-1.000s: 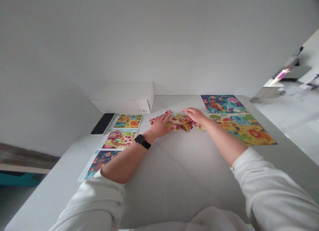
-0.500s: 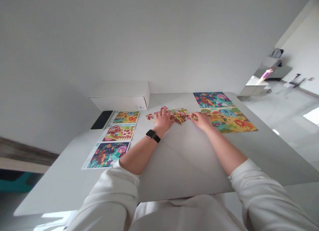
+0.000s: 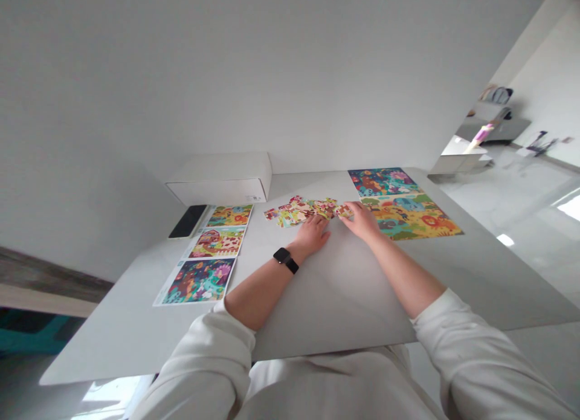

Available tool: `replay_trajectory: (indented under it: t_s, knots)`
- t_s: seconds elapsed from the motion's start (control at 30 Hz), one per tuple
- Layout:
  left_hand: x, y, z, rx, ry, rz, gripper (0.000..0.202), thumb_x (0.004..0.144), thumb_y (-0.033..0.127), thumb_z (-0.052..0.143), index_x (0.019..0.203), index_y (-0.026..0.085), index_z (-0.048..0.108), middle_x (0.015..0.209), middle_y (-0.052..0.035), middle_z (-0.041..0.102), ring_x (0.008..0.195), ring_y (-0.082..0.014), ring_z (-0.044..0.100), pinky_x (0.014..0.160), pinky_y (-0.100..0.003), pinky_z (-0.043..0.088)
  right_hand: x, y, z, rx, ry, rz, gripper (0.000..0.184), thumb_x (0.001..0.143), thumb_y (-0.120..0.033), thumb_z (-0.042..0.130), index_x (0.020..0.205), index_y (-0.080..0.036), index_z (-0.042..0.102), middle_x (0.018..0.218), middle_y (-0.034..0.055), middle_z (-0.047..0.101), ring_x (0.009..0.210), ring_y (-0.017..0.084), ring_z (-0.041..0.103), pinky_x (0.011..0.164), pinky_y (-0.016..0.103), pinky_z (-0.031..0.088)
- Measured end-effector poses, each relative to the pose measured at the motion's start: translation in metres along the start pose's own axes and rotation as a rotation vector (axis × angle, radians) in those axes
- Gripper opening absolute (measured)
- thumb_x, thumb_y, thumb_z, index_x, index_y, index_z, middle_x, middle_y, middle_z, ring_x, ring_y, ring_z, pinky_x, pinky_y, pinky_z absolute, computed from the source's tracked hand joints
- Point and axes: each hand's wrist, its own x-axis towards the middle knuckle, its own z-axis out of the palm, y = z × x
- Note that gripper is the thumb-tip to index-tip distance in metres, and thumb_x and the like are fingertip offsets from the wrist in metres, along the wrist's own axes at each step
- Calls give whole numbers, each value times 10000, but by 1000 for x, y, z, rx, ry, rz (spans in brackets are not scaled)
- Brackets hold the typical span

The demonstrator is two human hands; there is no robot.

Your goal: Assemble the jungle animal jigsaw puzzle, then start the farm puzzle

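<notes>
The loose puzzle pieces point(image 3: 299, 210) lie at 12 o'clock on the white table point(image 3: 344, 299), with the left hand point(image 3: 316, 234) flat and empty at their 6 o'clock edge and the right hand point(image 3: 364, 220) touching their 3 o'clock end, where I cannot tell its grip, beside 2 finished puzzles point(image 3: 408, 214).

White box point(image 3: 220, 179) label perhaps printed, too small; nothing legible anywhere.
</notes>
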Motion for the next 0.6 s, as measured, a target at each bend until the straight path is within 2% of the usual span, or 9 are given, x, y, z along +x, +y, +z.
replay_trajectory:
  t_s: [0.1, 0.17, 0.23, 0.3, 0.4, 0.5, 0.6]
  knots:
    - [-4, -5, 0, -108, 61, 38, 420, 945, 260, 646, 1356, 180, 672, 1445, -155, 641, 1361, -308, 585, 1205, -479, 450, -1, -4, 0, 14, 4, -17, 466, 888, -282, 731, 1341, -190, 669, 1272, 158, 710, 1161, 326, 699, 1032, 457, 570]
    - [-8, -9, -3, -218, 112, 32, 371, 931, 235, 657, 1297, 192, 700, 1391, -139, 682, 1320, -297, 619, 1181, -475, 469, -2, -11, -1, 29, 15, -55, 493, 887, -276, 734, 1368, -202, 658, 1270, 153, 709, 1160, 328, 700, 1029, 464, 575]
    - [-11, -13, -6, -377, 163, -54, 299, 950, 272, 651, 1231, 199, 721, 1228, -113, 748, 1144, -264, 696, 1069, -448, 541, -4, -22, -3, 59, 30, -122, 532, 897, -280, 730, 1417, -223, 631, 1298, 148, 700, 1197, 326, 689, 1050, 471, 569]
    - [-12, -15, -7, -595, 186, -187, 276, 964, 353, 658, 1178, 189, 719, 1035, -80, 769, 913, -210, 718, 878, -376, 592, -8, -36, -4, 93, 39, -198, 577, 908, -274, 724, 1469, -240, 594, 1363, 146, 681, 1271, 324, 658, 1101, 480, 546]
    - [-9, -18, -5, -936, 141, -351, 299, 922, 436, 721, 1058, 171, 688, 840, -38, 736, 719, -151, 675, 660, -272, 550, -13, -55, -2, 126, 16, -274, 627, 907, -243, 722, 1512, -253, 559, 1467, 143, 642, 1391, 330, 587, 1179, 512, 491]
    - [-6, -21, -2, -1137, 104, -424, 316, 847, 432, 811, 923, 175, 643, 751, -13, 705, 661, -127, 653, 605, -233, 518, -16, -61, 3, 192, -24, -292, 660, 886, -252, 742, 1520, -261, 562, 1499, 142, 625, 1452, 345, 533, 1174, 542, 493]
    - [-5, -24, 0, -1170, 147, -463, 325, 807, 413, 855, 889, 175, 650, 728, -6, 701, 635, -118, 640, 609, -233, 518, -14, -56, 5, 351, -61, -197, 670, 875, -315, 746, 1519, -269, 567, 1514, 150, 612, 1321, 335, 630, 997, 492, 601]
